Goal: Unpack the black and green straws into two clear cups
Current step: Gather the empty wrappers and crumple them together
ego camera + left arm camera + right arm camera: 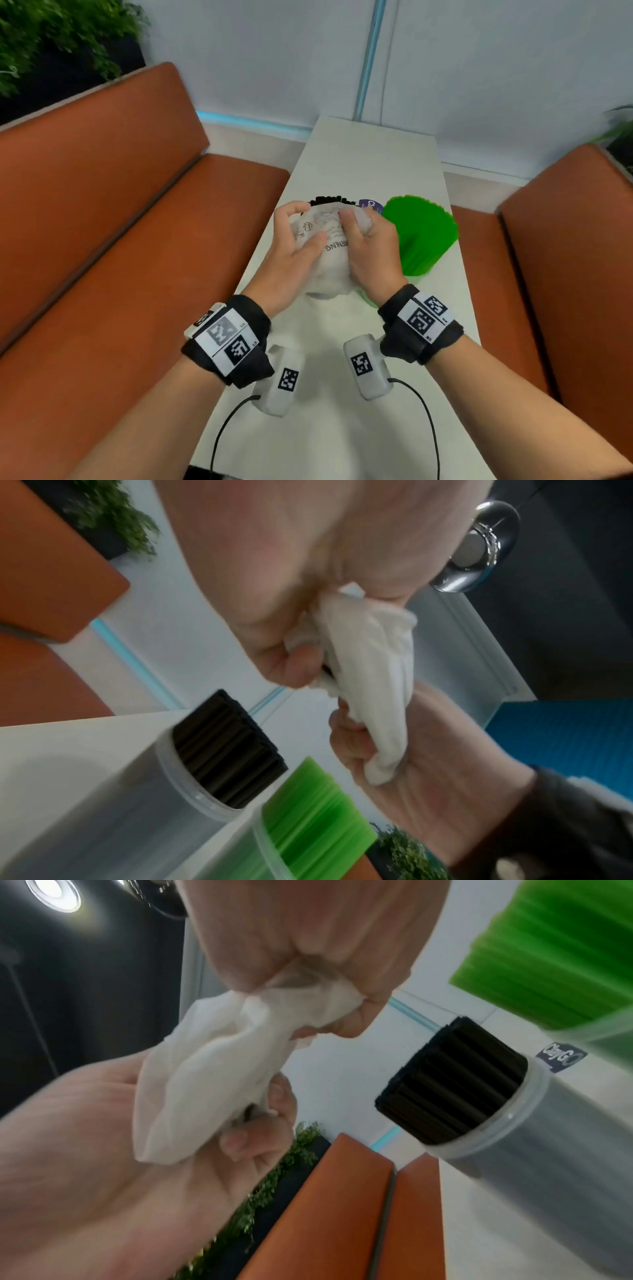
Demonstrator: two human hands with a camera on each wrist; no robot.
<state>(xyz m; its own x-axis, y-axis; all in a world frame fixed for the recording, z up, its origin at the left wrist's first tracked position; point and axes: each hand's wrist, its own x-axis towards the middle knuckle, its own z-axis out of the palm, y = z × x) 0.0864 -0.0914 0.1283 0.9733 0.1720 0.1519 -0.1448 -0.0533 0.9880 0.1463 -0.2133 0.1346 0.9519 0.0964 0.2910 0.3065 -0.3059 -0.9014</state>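
Orange booth seats (144, 240) flank a narrow white tabletop (363, 157), with a pale wall and some greenery behind. Both straw bundles look unpacked already: the black straws (229, 748) stand in one clear cup (161, 802) and the green straws (423, 233) fan out of the other cup (263, 842) right beside it. What's left is the empty plastic wrapper (329, 253), which the left hand (294, 253) and right hand (371, 250) are scrunching between them, each grip curled tight around the crumpled film just in front of the cups.

Main risk, as a guess: the hands work really close to those cups, and the green bundle flares wide and top-heavy, so a stray elbow or knuckle could tip it and scatter straws across the tabletop. The wrapper might also spring back open once released.

Only the head view shows the printed warning text on the film, but there the hands hide the black straws' cup almost entirely. Both wrist views show that cup's clear wall and rim plainly, and the right wrist view catches a small dark label (561, 1056) behind it.
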